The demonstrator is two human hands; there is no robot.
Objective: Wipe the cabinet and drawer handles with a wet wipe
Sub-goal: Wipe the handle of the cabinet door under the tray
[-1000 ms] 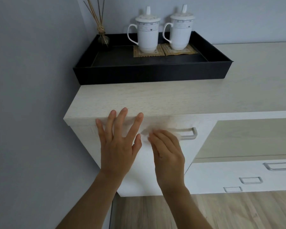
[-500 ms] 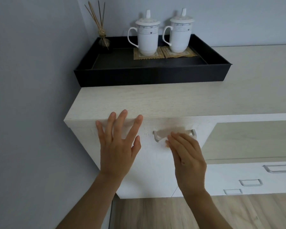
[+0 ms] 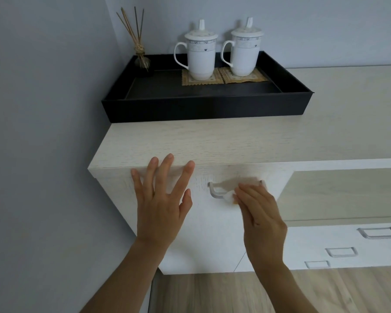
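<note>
Counts first, left to right: we see one reed diffuser (image 3: 141, 62) in the tray's back left corner, one black tray (image 3: 201, 109) on the cabinet top (image 3: 212, 141), two white lidded mugs (image 3: 200, 57) (image 3: 245, 55) side by side in it, each on its own coaster (image 3: 202, 79) (image 3: 244, 76), so two coasters. Two hands, one wet wipe, one bar handle under work, plus three recessed drawer handles (image 3: 378, 232) (image 3: 341, 251) (image 3: 317, 264) at lower right, well apart from the hands. The left hand (image 3: 160, 204) comes up from the bottom edge, forearm bare, palm flat on the cabinet door (image 3: 201, 233), fingers straight and spread wide, tips reaching the top edge; it holds nothing. Just right of it is the bar handle (image 3: 215, 192), pale metal, its left end and bend visible, right part covered. The wet wipe (image 3: 229, 196) is on that handle: white, small, bunched, only a bit of it poking out at the fingertips (the rest is hidden under the hand). We mark the right hand (image 3: 260, 213) as holding the wet wipe, fingers bent over it and laid on the handle's right half, back of the hand facing us, wrist angled down to the right. Whether the thumb is under the bar we cannot tell.
</note>
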